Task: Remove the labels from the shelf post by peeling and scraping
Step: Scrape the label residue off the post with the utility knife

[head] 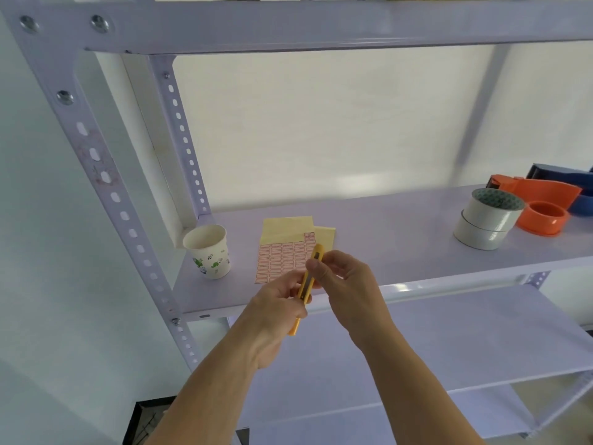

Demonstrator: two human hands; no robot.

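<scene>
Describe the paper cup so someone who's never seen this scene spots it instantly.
On the lavender metal rack, take the shelf at hand level and follow it to its left end, by the perforated rear post. The paper cup stands upright there, left of the label sheet; it alone is white with green prints.

I count one paper cup (208,250), one yellow knife (317,252) and two sheets of stickers (282,258). There are two rolls of tape (487,220) in a stack, one orange tape holder (542,191) and one blue tape holder (558,173). My left hand (276,309) and my right hand (349,284) make two hands, and I see three big bolts (99,24) up on the post (125,232).
</scene>
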